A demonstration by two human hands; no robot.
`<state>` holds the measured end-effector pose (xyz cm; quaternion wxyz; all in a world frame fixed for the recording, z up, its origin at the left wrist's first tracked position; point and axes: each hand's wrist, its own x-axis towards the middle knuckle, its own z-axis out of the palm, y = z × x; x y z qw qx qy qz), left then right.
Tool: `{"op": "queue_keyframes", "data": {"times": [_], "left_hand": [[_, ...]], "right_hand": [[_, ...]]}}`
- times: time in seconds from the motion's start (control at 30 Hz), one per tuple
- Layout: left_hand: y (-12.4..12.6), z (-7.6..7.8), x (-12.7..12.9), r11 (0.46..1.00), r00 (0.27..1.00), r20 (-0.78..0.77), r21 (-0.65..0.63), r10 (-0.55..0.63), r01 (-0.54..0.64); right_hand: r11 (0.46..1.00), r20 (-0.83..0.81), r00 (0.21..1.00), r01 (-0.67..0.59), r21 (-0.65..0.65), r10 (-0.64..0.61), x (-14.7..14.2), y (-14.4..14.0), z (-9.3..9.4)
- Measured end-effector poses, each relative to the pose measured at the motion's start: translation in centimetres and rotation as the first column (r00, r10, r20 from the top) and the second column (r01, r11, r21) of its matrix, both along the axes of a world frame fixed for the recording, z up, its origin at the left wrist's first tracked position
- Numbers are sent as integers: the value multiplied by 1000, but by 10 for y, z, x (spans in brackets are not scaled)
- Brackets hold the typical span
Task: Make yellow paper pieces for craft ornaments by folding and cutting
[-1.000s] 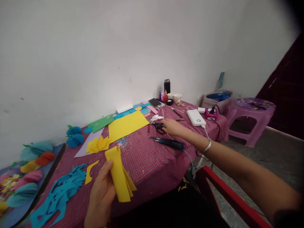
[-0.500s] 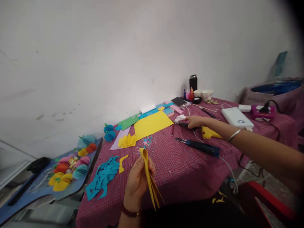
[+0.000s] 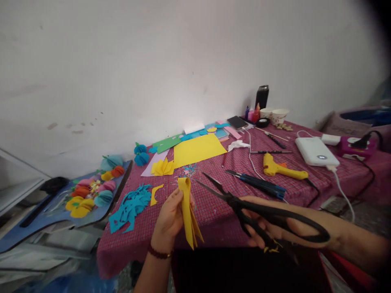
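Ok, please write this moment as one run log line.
left hand: holds folded yellow strip | right hand: holds open scissors | table: blue scraps, glue gun

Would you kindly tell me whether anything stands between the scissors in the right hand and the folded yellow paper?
Nothing visible does: the open scissors in the right hand point toward the folded yellow paper in the left hand.

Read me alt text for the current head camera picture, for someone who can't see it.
The left hand holds a folded yellow strip while the right hand holds open black-handled scissors close by. On a red checked tablecloth lie blue scraps, a yellow sheet and a yellow glue gun; colourful craft flowers sit on a blue board at the left.
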<state>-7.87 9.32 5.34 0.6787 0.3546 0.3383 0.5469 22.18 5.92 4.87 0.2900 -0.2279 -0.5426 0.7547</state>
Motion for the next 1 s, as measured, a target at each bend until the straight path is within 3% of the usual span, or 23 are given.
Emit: {"op": "queue_keyframes", "data": {"times": [0.1,0.37,0.5,0.7,0.8,1.0], "left_hand": [[-2,2,2,997,998,-21,42,-58,59],[-8,4,1,999,996,-94,-51,11,-16],[-14,5,3,998,983,-170,-4,-65,65],[-21,2,-6,978,937,-292,24,-191,207],[-21,0,-10,969,913,-343,22,-222,244],[-27,4,-2,964,875,-418,-10,-246,266]], "right_hand": [[968,-227,955,-223,-113,193,-8,1,-6],[947,-329,925,-260,-190,188,-6,2,-10],[935,-369,903,-304,-183,221,-16,-3,-18],[890,-529,842,-315,-329,102,-39,-21,-28],[879,-528,849,-275,-391,31,-43,-30,-28],[874,-496,868,-269,-404,38,-43,-35,-24]]}}
